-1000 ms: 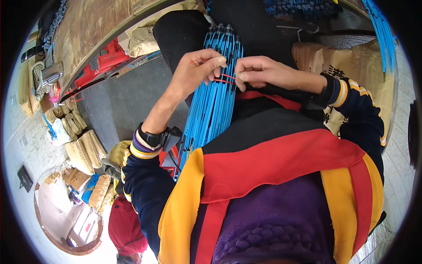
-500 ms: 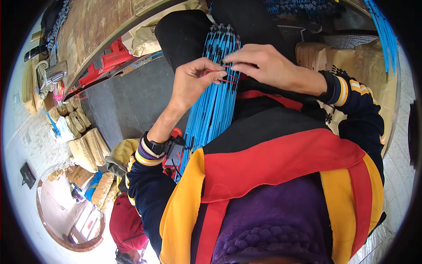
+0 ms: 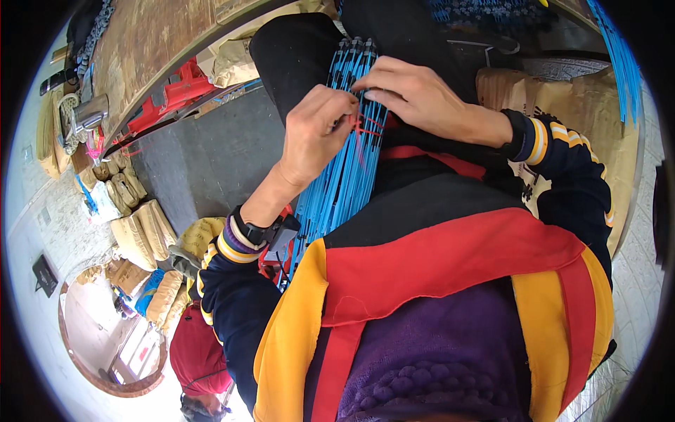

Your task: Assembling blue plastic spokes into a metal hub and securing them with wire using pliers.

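A bundle of blue sticks (image 3: 344, 176) lies on the person's lap, over the dark trousers. The left hand (image 3: 316, 137) pinches a thin red string (image 3: 367, 129) wrapped around the bundle. The right hand (image 3: 415, 95) presses its fingers on the sticks, touching the left hand.

A small craft workshop, shown by a worn wooden workbench (image 3: 151, 49) with a red tool (image 3: 176, 95) beneath, stacked tan sacks (image 3: 140, 232) on the concrete floor (image 3: 211, 155), and bundled blue rods (image 3: 344, 176).
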`<state>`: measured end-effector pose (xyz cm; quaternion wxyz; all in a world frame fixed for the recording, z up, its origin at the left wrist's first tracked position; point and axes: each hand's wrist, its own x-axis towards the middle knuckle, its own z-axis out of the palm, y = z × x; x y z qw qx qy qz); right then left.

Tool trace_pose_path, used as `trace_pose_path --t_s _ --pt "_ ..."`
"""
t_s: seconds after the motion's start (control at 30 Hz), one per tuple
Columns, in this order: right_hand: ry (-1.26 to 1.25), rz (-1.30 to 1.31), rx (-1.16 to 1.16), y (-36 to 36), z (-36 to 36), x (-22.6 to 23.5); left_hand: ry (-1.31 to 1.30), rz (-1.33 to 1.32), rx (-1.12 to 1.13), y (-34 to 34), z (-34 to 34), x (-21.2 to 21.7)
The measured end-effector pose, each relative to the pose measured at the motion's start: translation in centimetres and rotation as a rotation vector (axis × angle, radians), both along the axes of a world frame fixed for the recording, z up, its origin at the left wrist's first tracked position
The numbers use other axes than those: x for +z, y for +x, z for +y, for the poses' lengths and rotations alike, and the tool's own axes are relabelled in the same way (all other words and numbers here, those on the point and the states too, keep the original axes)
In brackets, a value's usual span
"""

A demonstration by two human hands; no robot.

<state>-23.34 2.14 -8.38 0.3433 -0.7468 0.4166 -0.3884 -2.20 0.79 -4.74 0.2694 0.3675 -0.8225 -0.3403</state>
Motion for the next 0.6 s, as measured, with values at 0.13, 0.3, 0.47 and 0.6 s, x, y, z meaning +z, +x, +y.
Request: trace_pose_path --t_s 0.13,0.3,0.47,0.6 --pt "0.189 -0.043 0.163 0.0 -0.8 -0.8 -0.112 0.016 -0.015 -0.1 0.1 -0.4" --pt "0.238 -0.107 0.172 0.0 -1.4 -1.0 -0.041 0.013 0.068 0.0 0.3 -0.4" --pt "0.312 -0.074 0.21 0.0 -1.9 0.3 0.075 0.046 0.105 0.3 0.2 -0.4" --pt "0.1 0.135 0.293 -0.8 -1.5 0.6 0.518 0.189 0.269 1.4 0.7 -1.1"
